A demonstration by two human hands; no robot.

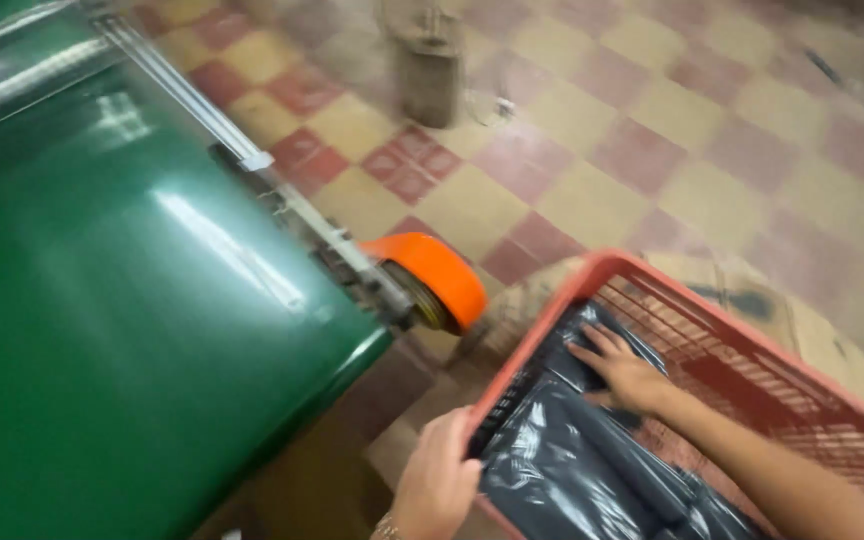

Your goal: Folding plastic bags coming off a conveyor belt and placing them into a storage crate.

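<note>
A red-orange plastic crate [612, 268] sits at the lower right, with several dark grey plastic mailer bags [562, 465] inside. My left hand [439, 480] grips the crate's near rim. My right hand [624, 372] reaches down into the crate, fingers spread and pressed flat on a grey bag. The frame is motion-blurred, so I cannot tell whether the right hand's fingers are closed on the bag.
A green conveyor belt [112, 300] fills the left side, with a metal side rail [252, 160] and an orange end guard [432, 275]. The floor is red and yellow checkered tile [592, 170]. Flattened cardboard [792, 320] lies under the crate. A grey post base [428, 70] stands behind.
</note>
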